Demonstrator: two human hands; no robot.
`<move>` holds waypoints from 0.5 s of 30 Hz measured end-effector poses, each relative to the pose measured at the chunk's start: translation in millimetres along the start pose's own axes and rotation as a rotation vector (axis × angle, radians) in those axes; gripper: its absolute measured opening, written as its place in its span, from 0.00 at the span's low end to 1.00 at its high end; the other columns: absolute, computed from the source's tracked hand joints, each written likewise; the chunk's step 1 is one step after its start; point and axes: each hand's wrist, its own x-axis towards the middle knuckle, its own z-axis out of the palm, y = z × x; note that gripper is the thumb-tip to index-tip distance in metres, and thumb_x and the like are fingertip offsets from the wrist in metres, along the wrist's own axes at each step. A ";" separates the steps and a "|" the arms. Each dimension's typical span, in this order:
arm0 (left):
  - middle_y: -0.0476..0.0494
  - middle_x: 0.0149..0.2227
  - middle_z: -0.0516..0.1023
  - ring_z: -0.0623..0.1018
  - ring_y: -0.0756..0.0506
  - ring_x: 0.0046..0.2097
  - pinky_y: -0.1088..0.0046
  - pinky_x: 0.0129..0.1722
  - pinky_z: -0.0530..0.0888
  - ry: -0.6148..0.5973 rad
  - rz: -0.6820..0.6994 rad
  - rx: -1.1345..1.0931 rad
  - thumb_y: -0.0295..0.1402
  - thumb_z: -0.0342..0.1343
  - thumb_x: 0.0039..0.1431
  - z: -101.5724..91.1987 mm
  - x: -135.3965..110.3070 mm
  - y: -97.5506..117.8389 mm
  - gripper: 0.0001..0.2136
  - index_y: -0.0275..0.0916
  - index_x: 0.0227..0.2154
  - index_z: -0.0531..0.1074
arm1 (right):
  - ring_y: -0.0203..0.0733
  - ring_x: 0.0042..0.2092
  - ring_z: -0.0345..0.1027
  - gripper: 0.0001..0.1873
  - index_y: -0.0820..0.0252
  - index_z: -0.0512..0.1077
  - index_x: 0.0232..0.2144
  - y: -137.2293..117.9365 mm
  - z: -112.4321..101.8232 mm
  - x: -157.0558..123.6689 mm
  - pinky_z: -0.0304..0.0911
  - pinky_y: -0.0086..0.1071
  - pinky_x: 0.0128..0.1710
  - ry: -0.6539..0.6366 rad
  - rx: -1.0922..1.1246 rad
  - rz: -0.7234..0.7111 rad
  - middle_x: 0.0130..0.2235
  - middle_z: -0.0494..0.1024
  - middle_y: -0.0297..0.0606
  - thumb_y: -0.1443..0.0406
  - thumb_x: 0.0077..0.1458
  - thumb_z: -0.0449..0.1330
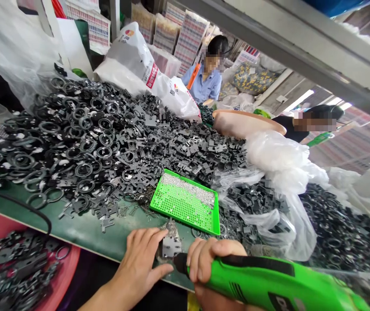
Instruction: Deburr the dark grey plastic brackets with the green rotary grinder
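My left hand [141,261] pinches a small dark grey flat part [171,247] against the green bench mat [84,229], with thumb and fingers on either side of it. My right hand [210,263] grips a green rotary tool [269,280], whose black nose [181,263] sits right beside that part. Fine grey dust and scraps lie around the part. Just beyond my hands is a green perforated tray [185,203] holding a band of small silvery pieces. Its lower part is bare.
Large heaps of black rings and flat stamped pieces [107,138] cover the bench, and more fill white plastic bags [269,207] on the right. A red basin [16,268] of black parts sits lower left. Two co-workers [204,75] sit beyond the heaps, under a grey metal shelf beam [301,39].
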 end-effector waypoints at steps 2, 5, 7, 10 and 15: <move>0.44 0.48 0.74 0.71 0.40 0.47 0.61 0.48 0.63 0.014 0.017 0.011 0.29 0.63 0.54 -0.2 1.9 -0.4 0.23 0.42 0.53 0.64 | 0.38 0.22 0.64 0.25 0.49 0.74 0.38 8.0 0.0 -1.4 0.62 0.32 0.25 -0.038 0.045 -0.005 0.21 0.72 0.31 0.40 0.48 0.59; 0.46 0.45 0.76 0.72 0.41 0.45 0.61 0.47 0.63 0.026 0.019 0.007 0.27 0.61 0.54 -1.2 2.7 -1.3 0.18 0.41 0.48 0.67 | 0.36 0.23 0.61 0.22 0.49 0.74 0.36 22.4 -0.8 -3.2 0.60 0.30 0.27 -0.011 0.063 0.007 0.21 0.71 0.29 0.42 0.50 0.58; 0.45 0.45 0.77 0.72 0.41 0.45 0.60 0.47 0.62 0.017 0.011 -0.007 0.26 0.61 0.53 -1.1 2.3 -1.8 0.18 0.41 0.47 0.67 | 0.35 0.22 0.59 0.19 0.50 0.73 0.34 30.2 -1.9 -4.7 0.59 0.29 0.28 -0.004 0.074 0.033 0.21 0.70 0.28 0.45 0.54 0.57; 0.46 0.45 0.77 0.72 0.41 0.45 0.59 0.48 0.62 -0.005 -0.003 -0.028 0.24 0.60 0.53 1.5 4.1 -0.6 0.18 0.42 0.47 0.67 | 0.35 0.22 0.59 0.18 0.51 0.74 0.33 38.0 -2.8 -6.7 0.58 0.29 0.28 -0.058 0.089 0.092 0.20 0.71 0.29 0.46 0.55 0.56; 0.45 0.43 0.77 0.73 0.41 0.44 0.59 0.47 0.65 -0.028 -0.015 -0.044 0.26 0.60 0.54 -2.3 13.3 3.0 0.16 0.42 0.46 0.68 | 0.32 0.20 0.57 0.21 0.51 0.73 0.34 36.2 1.0 -3.1 0.57 0.27 0.24 -0.022 0.104 0.035 0.19 0.68 0.26 0.43 0.51 0.59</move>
